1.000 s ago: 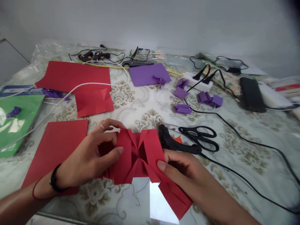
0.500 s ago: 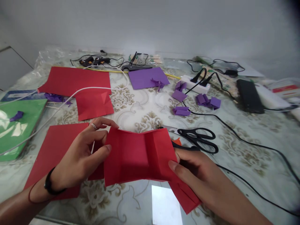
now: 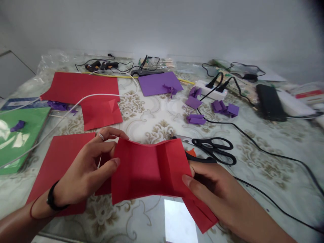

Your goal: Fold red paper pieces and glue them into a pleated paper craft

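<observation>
I hold a creased red paper (image 3: 146,170) up off the table between both hands, its plain side facing me. My left hand (image 3: 86,170) pinches its left edge, thumb in front and fingers behind. My right hand (image 3: 212,189) grips its right edge the same way. Beneath lie a flat red sheet (image 3: 58,158) on the left and another red piece (image 3: 199,214) under my right hand. Black scissors (image 3: 214,148) and a black glue gun, mostly hidden by the paper, lie just beyond my right hand.
More red sheets (image 3: 81,86) and a white cable (image 3: 65,108) lie at the back left, a green sheet (image 3: 17,131) at the far left. Purple paper (image 3: 159,82) and folded purple bits (image 3: 222,108) sit mid-back. A black cable (image 3: 265,152) runs across the right.
A second ago the red paper lay pressed on the table showing its folded flaps. I have lifted and turned it so its plain side faces me; since half a second ago it has barely moved.
</observation>
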A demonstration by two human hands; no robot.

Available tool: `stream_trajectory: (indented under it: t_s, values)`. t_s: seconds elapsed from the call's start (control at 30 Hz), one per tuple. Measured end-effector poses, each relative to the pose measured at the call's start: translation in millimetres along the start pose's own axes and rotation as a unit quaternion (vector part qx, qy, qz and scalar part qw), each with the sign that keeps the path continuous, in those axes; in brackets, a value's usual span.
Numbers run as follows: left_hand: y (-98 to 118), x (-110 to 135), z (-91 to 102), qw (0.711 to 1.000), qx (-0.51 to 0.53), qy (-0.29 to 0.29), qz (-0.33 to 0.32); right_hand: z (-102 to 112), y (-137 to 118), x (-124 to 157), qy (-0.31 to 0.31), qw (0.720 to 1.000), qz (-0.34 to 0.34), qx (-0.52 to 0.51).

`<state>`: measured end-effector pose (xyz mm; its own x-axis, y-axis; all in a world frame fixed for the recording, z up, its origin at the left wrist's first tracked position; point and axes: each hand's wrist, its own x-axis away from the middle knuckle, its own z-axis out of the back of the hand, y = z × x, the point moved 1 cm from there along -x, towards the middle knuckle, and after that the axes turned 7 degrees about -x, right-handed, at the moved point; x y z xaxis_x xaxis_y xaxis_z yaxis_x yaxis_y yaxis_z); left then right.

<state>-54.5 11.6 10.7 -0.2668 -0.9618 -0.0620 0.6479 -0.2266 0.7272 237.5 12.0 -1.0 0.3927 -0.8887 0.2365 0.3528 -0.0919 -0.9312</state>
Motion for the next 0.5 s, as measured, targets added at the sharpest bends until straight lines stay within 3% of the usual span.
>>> stream_trajectory:
  t_s: [0.1, 0.3, 0.5]
  values:
    - [0, 2, 1.0, 1.000, 0.005, -0.009, -0.012, 0, 0, 1, 0.004, 1.000, 0.010, 0.013]
    - [6, 10, 0.1, 0.997, 0.047, 0.031, -0.044, 1, -2, 8, 0.006, 0.997, 0.050, 0.065]
    - [4, 14, -0.8, 0.998, 0.041, 0.045, -0.026, 2, 0, 11, 0.028, 0.992, 0.059, 0.104]
